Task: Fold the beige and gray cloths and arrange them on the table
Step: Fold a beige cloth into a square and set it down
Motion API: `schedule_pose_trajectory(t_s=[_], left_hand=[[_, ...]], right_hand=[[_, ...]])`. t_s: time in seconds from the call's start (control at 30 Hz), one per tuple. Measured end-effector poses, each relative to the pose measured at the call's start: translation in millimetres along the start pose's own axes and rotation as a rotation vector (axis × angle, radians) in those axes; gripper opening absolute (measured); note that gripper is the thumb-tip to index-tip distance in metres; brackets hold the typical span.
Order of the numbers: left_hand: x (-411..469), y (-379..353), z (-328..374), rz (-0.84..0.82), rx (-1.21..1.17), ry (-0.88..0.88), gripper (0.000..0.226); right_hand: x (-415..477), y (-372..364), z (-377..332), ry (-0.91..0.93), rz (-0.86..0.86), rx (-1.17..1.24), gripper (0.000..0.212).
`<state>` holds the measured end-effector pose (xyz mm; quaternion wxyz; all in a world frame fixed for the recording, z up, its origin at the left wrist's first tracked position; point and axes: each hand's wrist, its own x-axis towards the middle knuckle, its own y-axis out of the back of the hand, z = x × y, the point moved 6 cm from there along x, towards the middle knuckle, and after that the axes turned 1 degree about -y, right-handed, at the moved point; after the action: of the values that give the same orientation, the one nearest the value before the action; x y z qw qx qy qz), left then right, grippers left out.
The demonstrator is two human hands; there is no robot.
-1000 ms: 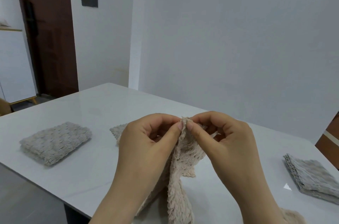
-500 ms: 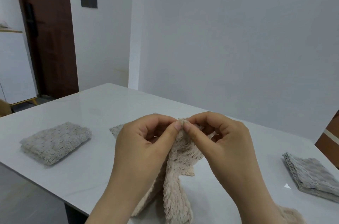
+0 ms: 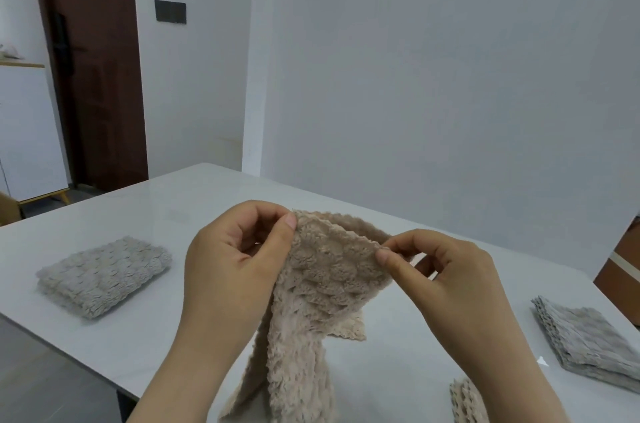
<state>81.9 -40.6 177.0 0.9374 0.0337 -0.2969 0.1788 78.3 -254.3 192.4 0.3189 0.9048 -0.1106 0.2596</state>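
A fluffy beige cloth (image 3: 311, 311) hangs above the white table (image 3: 145, 221), held up by its top edge. My left hand (image 3: 235, 259) pinches the edge's left end between thumb and fingers. My right hand (image 3: 446, 280) pinches the right end, so a short stretch of cloth is spread between the hands. The rest droops down to the table's near edge. A folded light grey cloth (image 3: 104, 275) lies on the left of the table. A folded grey cloth (image 3: 588, 339) lies at the right.
Part of another beige cloth (image 3: 465, 398) shows by my right forearm near the front edge. A white wall stands behind the table. A dark brown door (image 3: 90, 58) and a white cabinet (image 3: 27, 131) are at the far left.
My hands were pinching the cloth's top edge close together. They have moved apart, the right hand sliding right, and the edge is now spread between them.
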Motion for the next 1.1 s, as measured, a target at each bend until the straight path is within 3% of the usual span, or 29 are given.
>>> schedule_pose_trajectory(t_s=[0.3, 0.73, 0.97, 1.1], left_hand=[[4.0, 9.8, -2.0, 0.016, 0.030, -0.018, 0.016], [12.3, 12.3, 6.1, -0.002, 0.046, -0.086, 0.013], [14.8, 14.7, 20.3, 0.017, 0.048, -0.145, 0.014], [13.6, 15.5, 27.5, 0.001, 0.070, -0.175, 0.013]], right_hand=[[4.5, 9.4, -11.4, 0.083, -0.024, -0.001, 0.016], [15.1, 25.0, -31.9, 0.262, 0.001, -0.046, 0.005], [20.8, 35.6, -31.2, 0.280, 0.026, -0.156, 0.018], [22.5, 35.4, -25.6, 0.226, -0.038, -0.182, 0.014]])
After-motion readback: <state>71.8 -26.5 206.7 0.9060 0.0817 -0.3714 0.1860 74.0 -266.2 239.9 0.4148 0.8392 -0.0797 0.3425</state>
